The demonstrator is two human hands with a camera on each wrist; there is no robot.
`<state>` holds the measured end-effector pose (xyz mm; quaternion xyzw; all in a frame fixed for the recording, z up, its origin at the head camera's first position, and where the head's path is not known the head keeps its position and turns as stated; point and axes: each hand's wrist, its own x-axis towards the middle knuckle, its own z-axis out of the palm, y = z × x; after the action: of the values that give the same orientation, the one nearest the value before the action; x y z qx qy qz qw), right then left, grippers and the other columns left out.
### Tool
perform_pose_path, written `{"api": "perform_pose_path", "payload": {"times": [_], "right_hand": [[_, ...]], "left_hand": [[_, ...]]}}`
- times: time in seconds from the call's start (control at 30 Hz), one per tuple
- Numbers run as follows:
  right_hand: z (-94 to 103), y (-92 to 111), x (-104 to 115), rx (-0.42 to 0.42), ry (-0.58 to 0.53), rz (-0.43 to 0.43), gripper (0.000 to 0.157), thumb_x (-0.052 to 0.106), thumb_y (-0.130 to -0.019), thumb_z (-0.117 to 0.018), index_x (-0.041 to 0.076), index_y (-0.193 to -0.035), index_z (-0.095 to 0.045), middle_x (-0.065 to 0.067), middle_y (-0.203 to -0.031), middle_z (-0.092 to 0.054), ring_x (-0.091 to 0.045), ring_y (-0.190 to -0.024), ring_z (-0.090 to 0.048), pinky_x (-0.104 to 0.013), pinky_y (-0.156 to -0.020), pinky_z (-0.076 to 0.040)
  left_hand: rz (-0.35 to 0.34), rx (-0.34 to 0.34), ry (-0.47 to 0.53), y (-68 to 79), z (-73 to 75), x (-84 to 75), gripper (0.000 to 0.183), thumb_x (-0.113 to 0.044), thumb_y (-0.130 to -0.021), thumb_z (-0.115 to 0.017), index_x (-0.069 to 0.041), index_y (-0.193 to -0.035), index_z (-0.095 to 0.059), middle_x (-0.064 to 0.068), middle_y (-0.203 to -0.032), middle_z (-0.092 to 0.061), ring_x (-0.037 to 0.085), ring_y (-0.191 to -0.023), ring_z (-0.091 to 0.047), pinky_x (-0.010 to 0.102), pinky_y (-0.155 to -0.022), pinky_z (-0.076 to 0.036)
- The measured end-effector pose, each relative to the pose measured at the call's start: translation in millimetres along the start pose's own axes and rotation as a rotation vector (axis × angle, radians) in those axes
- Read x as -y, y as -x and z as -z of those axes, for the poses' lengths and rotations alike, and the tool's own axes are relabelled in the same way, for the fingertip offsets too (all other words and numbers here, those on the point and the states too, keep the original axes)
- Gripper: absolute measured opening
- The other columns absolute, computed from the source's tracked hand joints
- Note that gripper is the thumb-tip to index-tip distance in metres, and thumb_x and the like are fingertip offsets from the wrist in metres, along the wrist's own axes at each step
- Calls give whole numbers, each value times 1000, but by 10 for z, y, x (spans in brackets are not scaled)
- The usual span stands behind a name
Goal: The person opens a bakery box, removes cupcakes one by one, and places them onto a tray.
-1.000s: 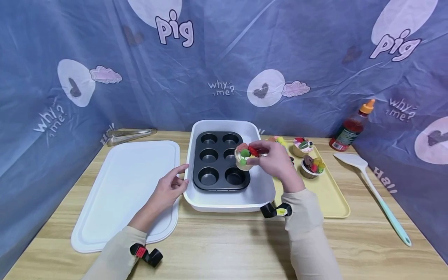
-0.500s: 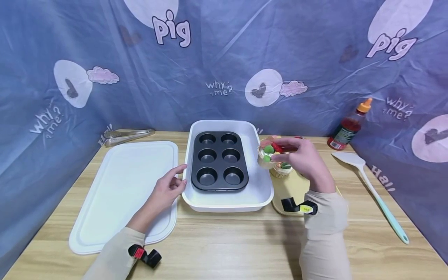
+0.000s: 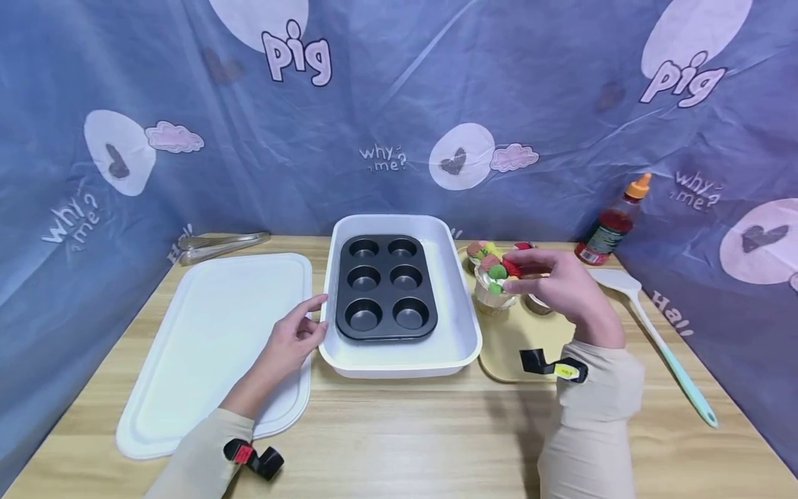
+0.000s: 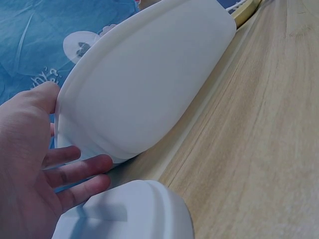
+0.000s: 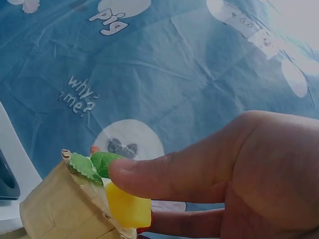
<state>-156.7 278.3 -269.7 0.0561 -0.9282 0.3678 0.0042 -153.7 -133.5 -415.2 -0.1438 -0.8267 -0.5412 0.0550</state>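
Observation:
With thumb and fingers my right hand [image 3: 570,287] pinches a cupcake [image 3: 495,272] by its topping, above the yellow tray [image 3: 511,350] on the right. In the right wrist view, the cupcake [image 5: 70,209] tilts in its pale paper case, the thumb on green leaves and a yellow chunk. Other decorated cupcakes, partly hidden by the hand, stand on the tray. My left hand [image 3: 289,343] touches the left side of a white basin [image 3: 405,364], fingers loosely extended. A dark muffin pan [image 3: 385,298] with several bare cups lies inside that basin.
A white tray [image 3: 212,353] lies left of the basin, with metal tongs [image 3: 218,246] behind it. At the right stand a sauce bottle [image 3: 601,235] with an orange cap and, lying flat, a turner [image 3: 670,357]. A blue printed cloth [image 3: 374,104] walls the table.
My right hand has carried the cupcake rightward, from over the muffin pan, past the basin's right rim, to above the yellow tray. The left hand stays at the basin.

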Motion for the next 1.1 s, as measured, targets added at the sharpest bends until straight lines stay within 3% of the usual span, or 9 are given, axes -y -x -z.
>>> {"api": "perform_pose_path", "payload": {"times": [0.1, 0.23, 0.33, 0.47, 0.67, 0.73, 0.93, 1.1], "right_hand": [[5, 7, 30, -6, 4, 33, 53, 19, -84, -82, 3, -132, -65, -21, -121, -70, 1, -91, -64, -12, -76, -50], [11, 44, 50, -11, 35, 53, 51, 19, -85, -82, 4, -131, -66, -21, -119, -71, -7, -94, -67, -11, -76, -48], [7, 69, 54, 1, 52, 53, 51, 21, -85, -82, 5, -131, -66, -20, -119, -72, -14, -99, -67, -11, -77, -47], [2, 126, 7, 18, 61, 57, 50, 23, -84, -82, 6, -129, -68, -18, -118, -72, -16, -101, -65, -13, -78, -48], [-1, 269, -163, 23, 60, 47, 48, 21, -83, -83, 6, -127, -69, -17, -117, -73, -4, -95, -64, -13, -78, -50], [-14, 303, -219, 30, 43, 45, 48, 19, -83, -84, 4, -126, -69, -18, -117, -72, -3, -93, -65, -14, -76, -52], [-106, 364, -350, 44, 33, 52, 51, 17, -81, -84, 1, -127, -68, -21, -115, -72, -17, -97, -69, -16, -75, -54], [-176, 392, -428, 39, 85, 34, 51, 20, -81, -84, 2, -126, -68, -19, -114, -73, -26, -103, -68, -19, -78, -52]], "left_hand": [[1, -3, -5, -4, 18, 4, 50, -1, -94, -64, -4, -143, -52, 22, -110, -68, 4, -74, -61, 18, -69, -52], [-5, -7, -25, -7, -8, 24, 50, -2, -95, -64, -5, -143, -53, 14, -86, -69, 6, -73, -60, 19, -69, -51], [-7, -12, -36, -4, -19, 27, 50, -3, -95, -64, -5, -143, -53, 11, -82, -69, 6, -72, -59, 19, -69, -51], [-2, -16, -44, 3, -8, 10, 50, -4, -95, -64, -5, -143, -53, 13, -87, -69, 7, -74, -59, 18, -69, -50], [24, 4, -47, -14, 2, -8, 49, -4, -96, -63, -7, -144, -52, 14, -86, -69, 10, -76, -60, 18, -71, -50], [25, 4, -50, -21, 6, -10, 49, -4, -96, -63, -7, -144, -52, 16, -94, -69, 11, -77, -60, 18, -71, -50], [18, 1, -45, -23, 27, -21, 50, -2, -96, -63, -5, -144, -51, 24, -126, -62, 9, -78, -61, 18, -70, -50], [20, 8, -42, -17, 18, -7, 51, -2, -95, -63, -4, -145, -51, 25, -126, -62, 9, -78, -61, 17, -69, -50]]}}
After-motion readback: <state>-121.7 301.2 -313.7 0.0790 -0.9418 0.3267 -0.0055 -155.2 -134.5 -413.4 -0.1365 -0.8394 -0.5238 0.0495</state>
